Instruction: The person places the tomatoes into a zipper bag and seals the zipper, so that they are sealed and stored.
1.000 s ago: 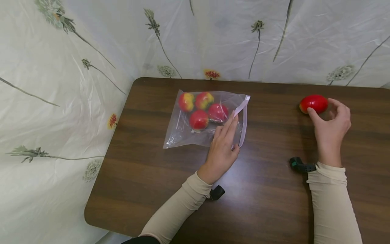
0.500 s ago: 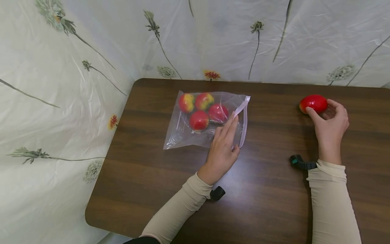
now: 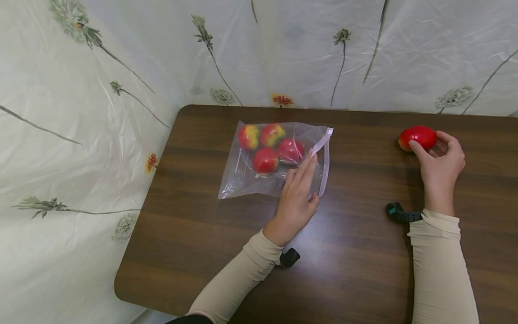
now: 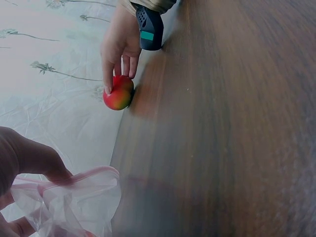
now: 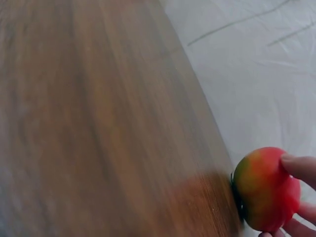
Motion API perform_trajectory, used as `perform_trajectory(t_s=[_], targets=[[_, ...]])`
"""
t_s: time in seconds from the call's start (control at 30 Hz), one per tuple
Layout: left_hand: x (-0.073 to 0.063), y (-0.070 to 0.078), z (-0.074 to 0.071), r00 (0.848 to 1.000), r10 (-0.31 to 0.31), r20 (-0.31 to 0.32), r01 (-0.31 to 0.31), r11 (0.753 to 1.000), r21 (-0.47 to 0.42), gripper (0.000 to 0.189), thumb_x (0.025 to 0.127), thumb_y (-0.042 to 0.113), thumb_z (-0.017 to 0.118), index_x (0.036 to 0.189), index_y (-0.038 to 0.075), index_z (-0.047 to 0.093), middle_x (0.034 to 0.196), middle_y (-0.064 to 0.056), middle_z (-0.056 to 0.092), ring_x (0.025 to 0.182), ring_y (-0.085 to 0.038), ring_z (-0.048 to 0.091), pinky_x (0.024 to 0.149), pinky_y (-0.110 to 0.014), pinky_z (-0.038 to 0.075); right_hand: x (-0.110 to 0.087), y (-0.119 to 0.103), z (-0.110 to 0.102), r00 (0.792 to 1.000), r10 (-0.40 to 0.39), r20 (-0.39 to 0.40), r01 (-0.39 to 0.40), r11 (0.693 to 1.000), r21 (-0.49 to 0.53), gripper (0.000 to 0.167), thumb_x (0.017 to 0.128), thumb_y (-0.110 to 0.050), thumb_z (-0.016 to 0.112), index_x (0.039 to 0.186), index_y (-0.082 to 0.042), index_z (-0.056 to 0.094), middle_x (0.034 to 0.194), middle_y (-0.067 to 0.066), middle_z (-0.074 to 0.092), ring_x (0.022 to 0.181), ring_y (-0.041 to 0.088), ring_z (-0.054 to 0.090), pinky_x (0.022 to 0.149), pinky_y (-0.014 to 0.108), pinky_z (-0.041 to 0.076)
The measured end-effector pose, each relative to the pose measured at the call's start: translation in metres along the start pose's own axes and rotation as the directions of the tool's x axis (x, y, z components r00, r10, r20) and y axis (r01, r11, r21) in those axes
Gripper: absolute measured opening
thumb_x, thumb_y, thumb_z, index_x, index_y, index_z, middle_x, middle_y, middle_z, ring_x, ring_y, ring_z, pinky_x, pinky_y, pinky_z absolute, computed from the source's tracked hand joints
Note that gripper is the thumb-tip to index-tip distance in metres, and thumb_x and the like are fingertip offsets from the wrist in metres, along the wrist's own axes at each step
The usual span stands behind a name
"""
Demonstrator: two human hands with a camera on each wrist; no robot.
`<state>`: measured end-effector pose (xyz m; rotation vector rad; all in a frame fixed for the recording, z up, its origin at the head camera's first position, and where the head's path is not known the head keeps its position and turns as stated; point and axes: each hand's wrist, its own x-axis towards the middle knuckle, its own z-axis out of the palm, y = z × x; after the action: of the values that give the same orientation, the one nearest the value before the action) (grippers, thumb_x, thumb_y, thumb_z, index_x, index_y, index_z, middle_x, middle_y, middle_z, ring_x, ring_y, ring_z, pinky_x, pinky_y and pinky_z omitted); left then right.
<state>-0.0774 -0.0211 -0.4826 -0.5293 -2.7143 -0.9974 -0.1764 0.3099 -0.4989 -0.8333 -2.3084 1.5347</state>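
Observation:
A clear zip bag (image 3: 243, 180) lies on the brown table, its mouth with the pale lilac zip strip turned to the right. Several red and yellow apples (image 3: 265, 159) sit inside it. My left hand (image 3: 293, 207) holds the bag by its mouth, the longer fingers at the upper edge and the thumb near the lower one; the left wrist view shows the zip bag (image 4: 81, 197) between thumb and fingers. Far to the right, my right hand (image 3: 443, 166) grips a red mango (image 3: 417, 137) between thumb and fingers. The right wrist view shows the mango (image 5: 264, 187) with a yellow-green side.
The table (image 3: 356, 252) has a rounded left end. Behind it and on the left hangs a pale flower-print sheet (image 3: 299, 58). Bare tabletop lies between the bag and the mango. A dark wrist device (image 3: 400, 213) is worn on the right wrist, another wrist device (image 3: 289, 257) on the left.

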Motion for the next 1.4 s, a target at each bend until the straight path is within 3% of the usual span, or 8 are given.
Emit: perform_trajectory(t_s=[0.5,0.9,1.2,1.4], targets=[[-0.001,0.000,0.000,1.000,-0.003,-0.003,0.003,1.000,-0.001,0.100,0.080,0.002,0.082,0.164,0.012,0.029,0.173,0.000,0.023,0.114,-0.022,0.051,0.082,-0.023,0.048,-0.005,0.001,-0.004,1.000,0.026,-0.002,-0.026,1.000,0.009,0.064,0.088,-0.031,0.080,0.147,-0.029,0.056,0.152,-0.007,0.056,0.118,-0.002,0.056,0.113,0.021,0.044],[-0.001,0.001,-0.001,1.000,-0.008,0.003,0.008,1.000,-0.001,0.100,0.081,0.002,0.082,0.164,0.013,0.028,0.173,0.000,0.023,0.115,-0.022,0.051,0.085,-0.025,0.050,-0.007,-0.001,-0.004,0.999,-0.001,0.032,-0.001,0.999,0.051,0.062,0.087,-0.029,0.082,0.145,-0.027,0.059,0.149,-0.006,0.059,0.122,0.005,0.058,0.108,0.018,0.046],[-0.001,-0.001,0.000,1.000,0.002,-0.010,-0.002,1.000,-0.002,0.099,0.081,0.003,0.082,0.164,0.012,0.029,0.173,0.000,0.023,0.113,-0.022,0.051,0.082,-0.024,0.049,-0.012,-0.004,-0.003,0.991,-0.030,0.132,0.001,0.978,0.210,0.062,0.081,-0.021,0.088,0.139,-0.020,0.065,0.140,-0.004,0.065,0.122,0.007,0.060,0.085,0.005,0.050],[-0.001,-0.001,0.000,1.000,0.009,-0.017,-0.009,1.000,-0.006,0.101,0.080,0.003,0.083,0.164,0.013,0.027,0.174,0.001,0.021,0.112,-0.021,0.050,0.080,-0.022,0.048,-0.017,-0.007,-0.003,0.960,-0.116,0.254,0.099,0.992,0.078,0.062,0.087,-0.029,0.083,0.144,-0.023,0.061,0.142,-0.009,0.063,0.122,0.001,0.058,0.084,0.003,0.049]])
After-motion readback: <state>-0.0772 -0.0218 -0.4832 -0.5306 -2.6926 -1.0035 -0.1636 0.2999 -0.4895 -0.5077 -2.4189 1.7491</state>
